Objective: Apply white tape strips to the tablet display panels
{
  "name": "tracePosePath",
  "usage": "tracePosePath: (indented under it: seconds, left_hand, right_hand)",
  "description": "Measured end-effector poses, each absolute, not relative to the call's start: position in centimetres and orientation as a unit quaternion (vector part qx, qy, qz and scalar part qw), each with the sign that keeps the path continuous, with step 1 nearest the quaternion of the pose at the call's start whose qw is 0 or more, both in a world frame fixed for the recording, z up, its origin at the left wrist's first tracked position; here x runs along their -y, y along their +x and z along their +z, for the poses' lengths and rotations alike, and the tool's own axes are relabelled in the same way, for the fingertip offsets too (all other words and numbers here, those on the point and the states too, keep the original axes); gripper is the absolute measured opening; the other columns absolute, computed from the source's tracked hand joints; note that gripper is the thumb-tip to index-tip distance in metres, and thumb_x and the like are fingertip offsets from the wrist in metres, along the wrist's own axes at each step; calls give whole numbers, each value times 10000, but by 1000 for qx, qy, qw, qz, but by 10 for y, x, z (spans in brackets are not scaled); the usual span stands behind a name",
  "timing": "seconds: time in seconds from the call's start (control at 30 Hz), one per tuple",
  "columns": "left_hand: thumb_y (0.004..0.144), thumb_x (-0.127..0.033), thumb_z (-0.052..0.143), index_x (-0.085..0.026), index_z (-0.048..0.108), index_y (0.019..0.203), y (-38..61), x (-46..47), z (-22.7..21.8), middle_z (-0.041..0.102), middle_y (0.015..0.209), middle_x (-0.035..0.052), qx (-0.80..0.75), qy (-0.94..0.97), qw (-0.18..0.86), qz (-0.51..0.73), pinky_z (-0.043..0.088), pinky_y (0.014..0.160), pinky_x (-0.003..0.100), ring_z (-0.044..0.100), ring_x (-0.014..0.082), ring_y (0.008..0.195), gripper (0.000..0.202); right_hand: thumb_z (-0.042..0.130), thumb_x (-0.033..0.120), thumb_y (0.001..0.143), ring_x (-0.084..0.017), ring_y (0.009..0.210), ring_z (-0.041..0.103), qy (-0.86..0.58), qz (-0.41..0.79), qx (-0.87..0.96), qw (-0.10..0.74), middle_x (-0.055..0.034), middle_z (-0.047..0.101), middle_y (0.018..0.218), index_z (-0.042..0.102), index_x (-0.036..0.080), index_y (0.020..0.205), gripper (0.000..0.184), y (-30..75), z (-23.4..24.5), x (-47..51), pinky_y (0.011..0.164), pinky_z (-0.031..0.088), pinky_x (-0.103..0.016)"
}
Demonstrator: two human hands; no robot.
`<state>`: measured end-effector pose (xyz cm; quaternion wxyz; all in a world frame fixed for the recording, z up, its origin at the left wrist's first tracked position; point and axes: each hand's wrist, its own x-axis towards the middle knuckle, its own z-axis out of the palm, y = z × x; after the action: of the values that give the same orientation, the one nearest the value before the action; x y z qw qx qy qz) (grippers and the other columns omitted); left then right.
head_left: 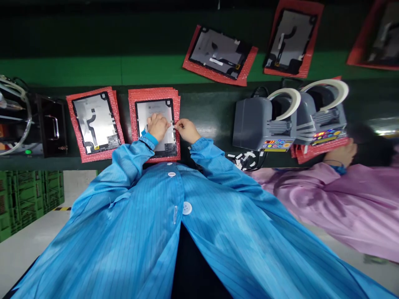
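Observation:
A tablet screen panel, silver-backed with a dark frame, lies on a stack of red bubble-wrap bags in front of me. My left hand rests over its middle, fingers curled and thumb and forefinger closed at the panel's right edge. Facing it, my right hand pinches at the same edge, its fingertips nearly meeting the left ones. Whatever is between the fingertips is too small to make out. Small light tabs run along that edge. To the left, a similar panel with a dark flex cable lies on red bubble wrap.
Two grey tape dispensers with white tape rolls stand at right, white scraps before them. More panels on red wrap lie farther back. A co-worker's hand is at far right. Equipment with a metal handle stands left.

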<state>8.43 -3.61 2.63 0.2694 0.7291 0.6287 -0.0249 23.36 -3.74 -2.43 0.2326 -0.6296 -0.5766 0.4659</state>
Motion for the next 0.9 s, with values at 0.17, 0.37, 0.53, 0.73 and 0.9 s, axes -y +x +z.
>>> tracePosePath:
  seconds: [0.17,0.37,0.53,0.73,0.9]
  left_hand:
    - [963,-282,464,-142,671,942,87,39,25,617,1175,173,-625,735,261,-24,339,1005,467,453,356,1247,251]
    - [917,-306,557,-189,650,959,79,41,23,610,1172,138,-652,712,262,8,337,998,448,457,341,1226,156]
    - [881,-358,627,-219,665,967,67,39,24,611,1143,108,-640,715,281,24,331,993,435,474,322,1186,168]
    - [858,-335,643,-243,682,991,62,45,30,600,1155,102,-663,701,262,30,345,1000,446,477,329,1189,166]
    - [883,-263,560,-160,604,1168,17,59,26,602,1207,169,-790,579,180,94,393,1008,438,517,322,1180,307]
  right_hand:
    - [592,143,706,-180,745,507,-635,467,567,237,-3,516,653,482,217,583,182,233,-31,37,816,444,-358]
    - [758,400,652,-114,569,451,-663,572,392,282,59,466,561,427,227,639,374,229,-35,46,573,396,-256]
    - [765,420,665,-75,531,448,-650,621,273,341,79,491,557,453,212,693,376,227,-33,56,519,349,-209]
    - [731,402,724,-81,551,476,-671,544,355,357,88,492,557,464,213,715,327,222,-37,54,571,394,-217]
    - [649,243,752,-115,583,493,-693,505,403,320,71,486,578,454,220,689,206,219,-33,53,630,404,-252]
